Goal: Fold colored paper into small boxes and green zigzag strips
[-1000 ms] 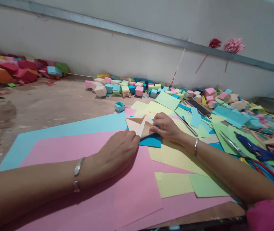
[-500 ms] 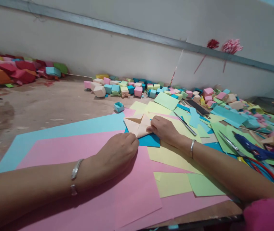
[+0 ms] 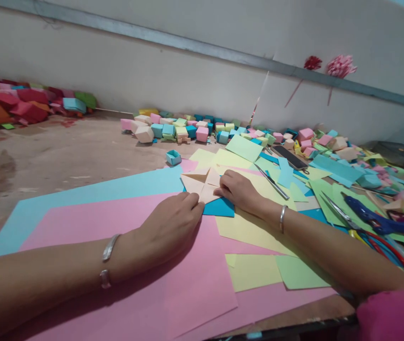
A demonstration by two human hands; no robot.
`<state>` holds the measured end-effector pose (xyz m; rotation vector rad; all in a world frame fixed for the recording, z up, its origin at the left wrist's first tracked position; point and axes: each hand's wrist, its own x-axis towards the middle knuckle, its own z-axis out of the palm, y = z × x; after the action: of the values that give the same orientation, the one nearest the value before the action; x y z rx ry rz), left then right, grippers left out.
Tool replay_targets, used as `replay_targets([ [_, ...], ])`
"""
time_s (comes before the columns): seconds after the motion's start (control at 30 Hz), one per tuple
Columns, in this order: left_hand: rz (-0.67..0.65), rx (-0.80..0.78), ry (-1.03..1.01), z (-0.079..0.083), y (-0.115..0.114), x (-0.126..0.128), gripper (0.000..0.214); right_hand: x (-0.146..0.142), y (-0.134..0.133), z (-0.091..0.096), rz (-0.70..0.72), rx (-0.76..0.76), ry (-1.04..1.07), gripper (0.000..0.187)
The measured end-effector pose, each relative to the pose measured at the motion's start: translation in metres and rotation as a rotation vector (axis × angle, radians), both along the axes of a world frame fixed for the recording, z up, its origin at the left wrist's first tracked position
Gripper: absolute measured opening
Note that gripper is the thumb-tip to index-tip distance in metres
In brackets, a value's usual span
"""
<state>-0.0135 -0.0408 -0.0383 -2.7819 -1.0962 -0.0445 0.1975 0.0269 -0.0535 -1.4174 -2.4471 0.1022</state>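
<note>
A peach sheet of paper [image 3: 207, 187], its corners folded in toward the middle, lies on a blue sheet [image 3: 219, 208]. One flap at its far left stands slightly raised. My left hand [image 3: 175, 220] is closed at the near edge of the peach paper, fingers together and pressing there. From the right, my right hand [image 3: 239, 189] pinches the paper's right corner between thumb and curled fingers. Large pink [image 3: 134, 265] and light blue [image 3: 98, 187] sheets spread beneath my left arm. Yellow sheets [image 3: 255, 227] lie under my right forearm.
A small open blue paper box [image 3: 173, 157] stands beyond the sheets. Folded paper cubes [image 3: 202, 134] line the wall. At right lie scissors [image 3: 344, 213], a blue glue gun [image 3: 372, 215], a phone [image 3: 289, 156] and a silver pen-like cutter [image 3: 273, 182].
The peach paper's near flap now lies flatter, with my left fingers pressed nearer its edge. My right hand keeps its hold on the right corner. The view has shifted slightly.
</note>
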Motion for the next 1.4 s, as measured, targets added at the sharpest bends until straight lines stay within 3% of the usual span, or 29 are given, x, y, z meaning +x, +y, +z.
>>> replay_targets([
  [0.23,-0.022,0.008,-0.025,-0.001,0.002,-0.002,0.024,-0.002,0.001,0.002,-0.009,-0.044,0.011,0.025],
  [0.43,0.04,-0.018,-0.137,0.001,0.007,-0.001,0.018,0.0,0.003,0.001,0.022,-0.071,0.071,0.026],
  [0.9,0.007,-0.039,0.023,0.009,0.007,0.004,0.02,-0.001,0.001,0.004,-0.05,-0.153,0.202,0.024],
  [1.1,0.019,-0.055,0.026,0.009,0.009,0.004,0.023,-0.007,-0.002,-0.001,-0.101,-0.094,0.182,0.045],
  [1.4,0.01,-0.067,0.018,0.012,0.01,0.004,0.021,0.033,0.015,0.011,-0.141,-0.241,0.163,0.034],
])
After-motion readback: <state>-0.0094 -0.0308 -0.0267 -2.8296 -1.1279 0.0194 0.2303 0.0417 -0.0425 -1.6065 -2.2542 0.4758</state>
